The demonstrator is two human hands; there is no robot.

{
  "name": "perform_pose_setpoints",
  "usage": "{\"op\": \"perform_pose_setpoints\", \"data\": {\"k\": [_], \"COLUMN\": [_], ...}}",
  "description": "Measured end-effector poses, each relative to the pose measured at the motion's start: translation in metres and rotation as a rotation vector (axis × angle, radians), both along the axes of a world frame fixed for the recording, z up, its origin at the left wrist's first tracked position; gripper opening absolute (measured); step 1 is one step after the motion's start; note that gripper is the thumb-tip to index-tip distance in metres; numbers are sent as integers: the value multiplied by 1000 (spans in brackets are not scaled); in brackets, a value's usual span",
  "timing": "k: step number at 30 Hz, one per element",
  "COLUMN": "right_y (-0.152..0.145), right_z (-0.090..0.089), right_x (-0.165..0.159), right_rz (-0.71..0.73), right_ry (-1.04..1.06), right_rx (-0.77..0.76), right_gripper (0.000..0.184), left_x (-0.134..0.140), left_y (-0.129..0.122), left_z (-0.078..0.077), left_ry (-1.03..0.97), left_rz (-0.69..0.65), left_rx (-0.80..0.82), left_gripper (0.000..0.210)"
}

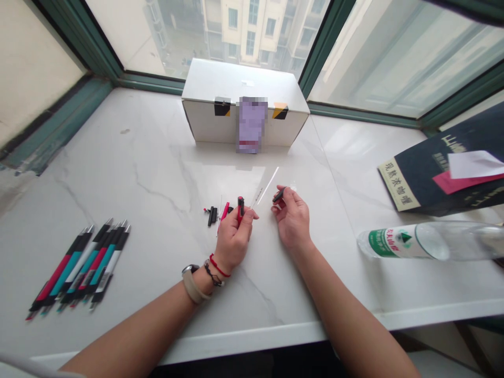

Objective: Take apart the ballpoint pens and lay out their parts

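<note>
My left hand (233,239) is closed around a red pen part with a black clip (241,206), which points up out of the fist. A slim clear strip with dark lettering (260,194) extends from near its fingertips; I cannot tell whether it is held. To the right, my right hand (293,218) pinches a small black pen part (279,196) between thumb and fingers. Left of my left hand lie small black pen pieces (212,215) and a pinkish-red piece (225,211), the latter partly hidden by the hand.
Several assembled pens (84,265) in red, teal and white lie at the left. A white box (212,123) with a blurred purple item (252,126) on its front stands by the window. At right are a lying plastic bottle (401,240) and a dark paper bag (417,163).
</note>
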State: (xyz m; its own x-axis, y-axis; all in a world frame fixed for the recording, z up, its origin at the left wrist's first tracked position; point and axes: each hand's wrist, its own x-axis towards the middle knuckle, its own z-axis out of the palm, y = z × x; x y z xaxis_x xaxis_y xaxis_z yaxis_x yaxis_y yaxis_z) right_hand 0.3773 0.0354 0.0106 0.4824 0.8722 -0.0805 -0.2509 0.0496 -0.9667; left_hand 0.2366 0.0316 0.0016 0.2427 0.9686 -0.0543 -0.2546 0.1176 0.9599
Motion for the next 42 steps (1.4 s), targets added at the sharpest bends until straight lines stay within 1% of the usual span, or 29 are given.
{"op": "perform_pose_setpoints", "data": {"k": [3, 5, 7, 10, 13, 18, 22, 25, 28, 32, 37, 42], "right_y": [-3, -6, -8, -9, -8, -8, -11, -12, -13, -14, -13, -11], "right_z": [-1, -1, -2, -3, -3, -2, 2, 6, 7, 5, 1, -2], "right_x": [-2, -5, -8, -10, -11, -5, 1, 1, -1, -4, -7, -6], "right_rz": [38, 96, 159, 203, 205, 205, 300, 372, 398, 367, 325, 187], "right_ry": [-371, -597, -775, -953, -1044, -1051, -1051, -1013, -974, -943, -850, -750], "right_rx": [-58, -84, -98, -107, -114, -119, -154, -128, -98, -88, -79, -95], "right_gripper": [35, 29, 23, 20, 20, 25, 26, 29, 25, 15, 15, 17], "left_x": [0, -1, -1, -2, -2, -2, -2, -1, -2, -2, -2, -1], "left_y": [2, 3, 5, 6, 6, 7, 8, 8, 7, 8, 8, 6], "left_z": [-1, 0, 1, 2, 2, 4, 6, 6, 5, 5, 5, 5], "left_ry": [-129, -167, -190, -204, -199, -223, -233, -236, -237, -236, -234, -220], "left_rz": [17, 43, 60, 72, 76, 83, 96, 99, 95, 88, 83, 65], "left_rx": [-41, -40, -42, -49, -54, -85, -101, -100, -100, -104, -107, -99], "left_gripper": [28, 27, 27, 27, 28, 28, 28, 27, 26, 26, 28, 28]}}
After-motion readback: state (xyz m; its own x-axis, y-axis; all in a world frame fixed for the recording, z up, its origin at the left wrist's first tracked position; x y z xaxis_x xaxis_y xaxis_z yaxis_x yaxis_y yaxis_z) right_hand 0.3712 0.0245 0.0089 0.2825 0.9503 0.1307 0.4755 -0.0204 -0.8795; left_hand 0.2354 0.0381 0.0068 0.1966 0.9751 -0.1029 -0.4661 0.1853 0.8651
